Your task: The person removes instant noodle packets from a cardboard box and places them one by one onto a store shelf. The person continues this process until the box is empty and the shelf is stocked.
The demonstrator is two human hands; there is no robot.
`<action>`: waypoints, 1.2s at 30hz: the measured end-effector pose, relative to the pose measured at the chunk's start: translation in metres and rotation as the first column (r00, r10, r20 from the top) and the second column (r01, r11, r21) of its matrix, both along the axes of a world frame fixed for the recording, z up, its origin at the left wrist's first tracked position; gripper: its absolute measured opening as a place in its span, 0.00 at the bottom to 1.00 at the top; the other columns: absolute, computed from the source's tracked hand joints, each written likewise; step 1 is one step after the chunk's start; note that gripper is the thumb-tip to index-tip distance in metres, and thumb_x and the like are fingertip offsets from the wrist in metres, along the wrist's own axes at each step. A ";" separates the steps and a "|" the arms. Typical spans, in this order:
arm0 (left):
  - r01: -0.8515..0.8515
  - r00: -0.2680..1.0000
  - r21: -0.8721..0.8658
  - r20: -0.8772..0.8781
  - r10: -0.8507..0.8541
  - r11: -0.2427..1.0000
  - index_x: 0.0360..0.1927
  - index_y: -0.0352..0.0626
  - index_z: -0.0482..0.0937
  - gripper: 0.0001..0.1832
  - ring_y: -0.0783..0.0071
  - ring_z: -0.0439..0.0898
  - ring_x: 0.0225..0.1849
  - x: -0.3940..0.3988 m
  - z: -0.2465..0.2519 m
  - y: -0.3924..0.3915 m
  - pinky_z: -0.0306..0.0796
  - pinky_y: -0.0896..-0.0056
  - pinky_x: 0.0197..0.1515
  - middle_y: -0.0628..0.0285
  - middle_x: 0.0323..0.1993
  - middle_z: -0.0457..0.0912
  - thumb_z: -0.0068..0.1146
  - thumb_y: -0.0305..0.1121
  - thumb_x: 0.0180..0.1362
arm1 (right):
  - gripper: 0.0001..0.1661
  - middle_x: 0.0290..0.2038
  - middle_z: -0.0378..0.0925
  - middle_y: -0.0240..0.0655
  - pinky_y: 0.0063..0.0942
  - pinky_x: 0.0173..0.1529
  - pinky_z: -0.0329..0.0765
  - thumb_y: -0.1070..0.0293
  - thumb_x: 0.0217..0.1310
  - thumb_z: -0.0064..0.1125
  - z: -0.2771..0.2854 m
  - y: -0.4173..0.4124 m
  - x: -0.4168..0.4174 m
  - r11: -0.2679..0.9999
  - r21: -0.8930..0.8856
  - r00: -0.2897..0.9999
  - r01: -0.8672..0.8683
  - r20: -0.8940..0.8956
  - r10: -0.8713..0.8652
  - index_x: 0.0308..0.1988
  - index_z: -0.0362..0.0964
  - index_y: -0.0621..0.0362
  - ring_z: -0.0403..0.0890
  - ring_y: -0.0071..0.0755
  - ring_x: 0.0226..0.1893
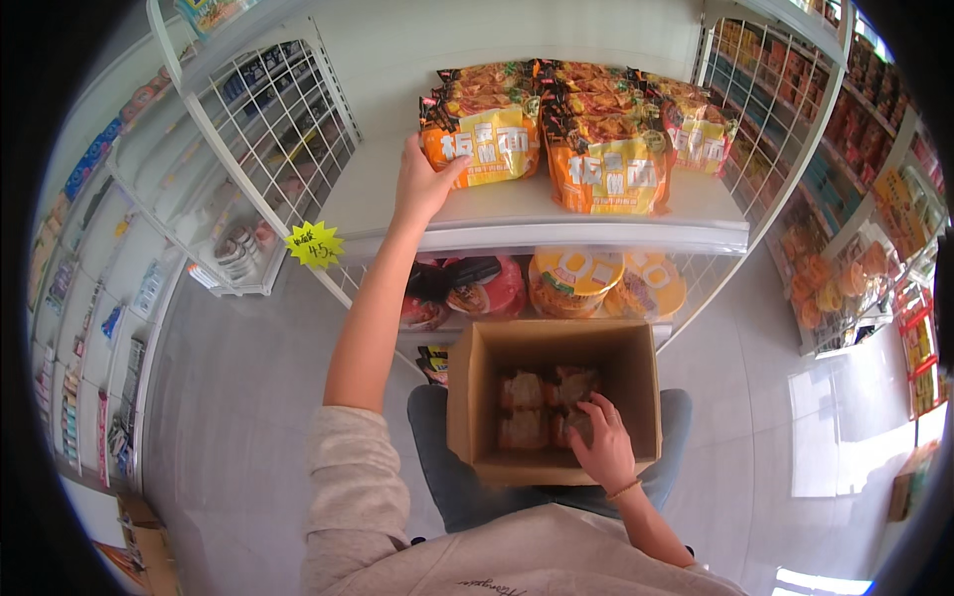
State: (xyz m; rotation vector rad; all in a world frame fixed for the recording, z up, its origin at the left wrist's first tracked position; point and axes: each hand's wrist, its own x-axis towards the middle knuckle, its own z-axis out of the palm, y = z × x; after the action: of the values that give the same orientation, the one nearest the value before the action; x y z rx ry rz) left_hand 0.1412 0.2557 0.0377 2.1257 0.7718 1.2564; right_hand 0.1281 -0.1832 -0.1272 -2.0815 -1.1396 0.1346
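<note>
My left hand (428, 179) grips the lower left side of an orange and yellow noodle packet (488, 145) at the front of the left row on the white shelf (477, 212). Right of it stand a middle row of like packets (607, 171) and a shorter row (700, 141) by the shelf's right end. An open cardboard box (555, 473) rests on my lap, with several packets (525, 410) lying flat inside. My right hand (607, 439) reaches into the box, its fingers at a packet on the right; whether they grip it cannot be told.
Bowl noodle tubs (574, 279) fill part of the lower shelf behind the box. White wire grid panels (264, 112) flank the shelf, and a yellow star-shaped price tag (315, 244) hangs at its left corner. Stocked shelves line both sides. Another cardboard box (149, 551) stands at lower left.
</note>
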 end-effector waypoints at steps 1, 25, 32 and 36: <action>-0.093 0.995 0.105 -0.018 0.095 0.990 0.64 0.34 0.68 0.39 0.52 0.79 0.58 -0.002 0.005 -0.011 0.74 0.53 0.59 0.45 0.62 0.73 0.77 0.39 0.54 | 0.23 0.60 0.73 0.51 0.46 0.61 0.76 0.67 0.59 0.67 0.001 0.001 0.000 1.000 -0.003 1.000 -0.002 -0.002 0.002 0.54 0.74 0.60 0.77 0.58 0.57; 0.526 0.846 0.342 -0.303 -0.439 0.778 0.50 0.40 0.82 0.14 0.49 0.83 0.50 -0.084 -0.023 -0.178 0.75 0.54 0.56 0.53 0.47 0.85 0.58 0.19 0.61 | 0.13 0.36 0.83 0.44 0.43 0.47 0.80 0.69 0.62 0.62 -0.002 0.002 0.002 0.994 -0.095 0.993 -0.045 -0.109 0.035 0.47 0.78 0.59 0.83 0.51 0.37; 0.630 0.659 0.010 -0.535 -0.528 0.776 0.40 0.42 0.81 0.08 0.61 0.82 0.38 -0.165 -0.150 -0.264 0.74 0.62 0.46 0.61 0.32 0.81 0.63 0.25 0.57 | 0.12 0.36 0.83 0.45 0.44 0.42 0.81 0.68 0.63 0.59 0.003 0.016 0.017 0.982 -0.087 0.974 -0.165 -0.174 0.148 0.46 0.78 0.58 0.84 0.52 0.38; 0.574 0.672 -0.008 -0.567 -0.476 0.819 0.42 0.40 0.82 0.08 0.59 0.82 0.36 -0.171 -0.167 -0.273 0.76 0.61 0.44 0.59 0.33 0.84 0.64 0.30 0.61 | 0.13 0.38 0.83 0.45 0.44 0.44 0.82 0.69 0.63 0.56 0.007 0.058 0.040 0.942 -0.208 0.958 -0.263 0.057 0.280 0.46 0.78 0.60 0.85 0.53 0.40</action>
State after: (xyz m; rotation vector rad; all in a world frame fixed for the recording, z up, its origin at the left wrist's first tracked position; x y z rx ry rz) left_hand -0.0298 -0.0173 -0.1294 2.6306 0.1945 0.4014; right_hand 0.1684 -0.1251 -0.1201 -2.1079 -1.5186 0.3053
